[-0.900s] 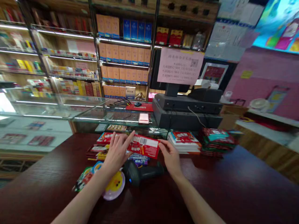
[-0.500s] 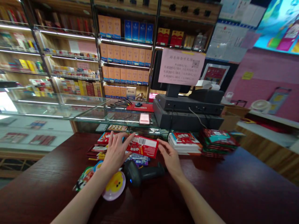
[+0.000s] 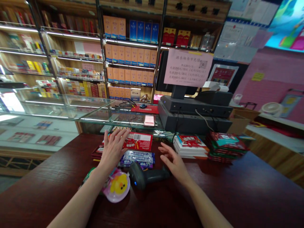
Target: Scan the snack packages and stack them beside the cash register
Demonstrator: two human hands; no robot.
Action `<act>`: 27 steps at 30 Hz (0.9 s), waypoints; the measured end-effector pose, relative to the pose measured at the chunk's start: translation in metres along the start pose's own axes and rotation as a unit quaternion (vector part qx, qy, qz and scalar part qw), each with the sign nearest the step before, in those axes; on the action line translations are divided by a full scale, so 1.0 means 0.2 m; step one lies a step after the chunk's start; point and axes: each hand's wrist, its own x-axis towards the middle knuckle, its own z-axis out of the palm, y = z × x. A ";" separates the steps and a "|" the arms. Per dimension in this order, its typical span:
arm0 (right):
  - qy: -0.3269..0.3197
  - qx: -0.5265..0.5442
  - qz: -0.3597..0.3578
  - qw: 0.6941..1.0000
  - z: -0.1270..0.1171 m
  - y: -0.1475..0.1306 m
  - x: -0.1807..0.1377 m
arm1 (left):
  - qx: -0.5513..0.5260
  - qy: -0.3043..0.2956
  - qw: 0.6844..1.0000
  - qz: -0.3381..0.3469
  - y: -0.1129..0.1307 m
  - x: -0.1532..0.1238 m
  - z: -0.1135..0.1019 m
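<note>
My left hand (image 3: 113, 148), fingers spread, reaches over the left end of a red snack packet (image 3: 142, 142) with a barcode; whether it touches the packet I cannot tell. The packet lies behind a row of shiny blue-purple wrapped bars (image 3: 137, 157). To the right of the bars is my right hand (image 3: 175, 163), its fingers loosely apart and nothing in them. A dark handheld barcode scanner (image 3: 148, 178) rests on the counter between my forearms. Beside it lies a round pink item with a yellow chick face (image 3: 118, 185), partly covered by my left forearm.
White and red packets (image 3: 190, 145) are stacked right of my right hand, beside a pile of dark red-green packets (image 3: 226, 145). Behind the brown counter (image 3: 213, 196) stand a glass display case (image 3: 111, 118), a dark cash register (image 3: 192, 117) and shelves of boxes (image 3: 129, 55).
The red packet has moved left and now lies behind the wrapped bars. My right hand has let go of its right end. More of the bars shows now.
</note>
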 end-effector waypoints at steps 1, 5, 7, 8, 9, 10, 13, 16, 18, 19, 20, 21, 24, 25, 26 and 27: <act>-0.039 -0.030 -0.014 0.999 -0.01 -0.01 -0.01 | 0.003 0.001 1.000 -0.008 -0.02 0.00 0.00; -0.176 -0.130 -0.043 0.975 -0.05 -0.09 -0.04 | 0.013 0.000 0.999 -0.029 -0.07 -0.01 0.01; -0.222 -0.176 -0.051 0.958 -0.04 -0.13 -0.05 | 0.016 -0.001 0.999 -0.036 -0.09 -0.01 0.02; -0.241 -0.197 -0.056 0.949 -0.03 -0.14 -0.06 | 0.018 0.000 0.999 -0.038 -0.09 -0.01 0.02; -0.256 -0.216 -0.063 0.940 -0.02 -0.15 -0.06 | 0.019 0.000 0.999 -0.039 -0.10 -0.01 0.02; -0.267 -0.233 -0.070 0.932 0.00 -0.15 -0.07 | 0.020 -0.001 0.999 -0.040 -0.10 -0.01 0.02; -0.280 -0.266 -0.091 0.918 0.03 -0.13 -0.08 | 0.025 -0.004 0.999 -0.044 -0.09 -0.01 0.02; -0.276 -0.271 -0.116 0.915 0.06 -0.10 -0.09 | 0.028 -0.003 0.998 -0.048 -0.09 -0.01 0.02; -0.272 -0.271 -0.128 0.914 0.07 -0.10 -0.09 | 0.029 -0.003 0.998 -0.047 -0.10 -0.02 0.03; -0.269 -0.273 -0.131 0.914 0.07 -0.10 -0.09 | 0.029 -0.002 0.999 -0.046 -0.10 -0.02 0.03; -0.264 -0.277 -0.133 0.914 0.07 -0.10 -0.09 | 0.027 -0.001 0.999 -0.045 -0.10 -0.02 0.03; -0.257 -0.282 -0.133 0.915 0.06 -0.10 -0.09 | 0.026 0.000 0.999 -0.044 -0.10 -0.02 0.04; -0.226 -0.288 -0.132 0.921 0.06 -0.11 -0.08 | 0.021 0.000 0.999 -0.042 -0.10 -0.02 0.04; -0.212 -0.286 -0.131 0.925 0.06 -0.11 -0.08 | 0.021 -0.002 0.999 -0.042 -0.10 -0.02 0.04; -0.200 -0.281 -0.130 0.930 0.06 -0.11 -0.07 | 0.021 -0.003 0.999 -0.043 -0.10 -0.03 0.03; -0.189 -0.276 -0.126 0.934 0.06 -0.12 -0.06 | 0.021 -0.004 0.999 -0.044 -0.09 -0.03 0.03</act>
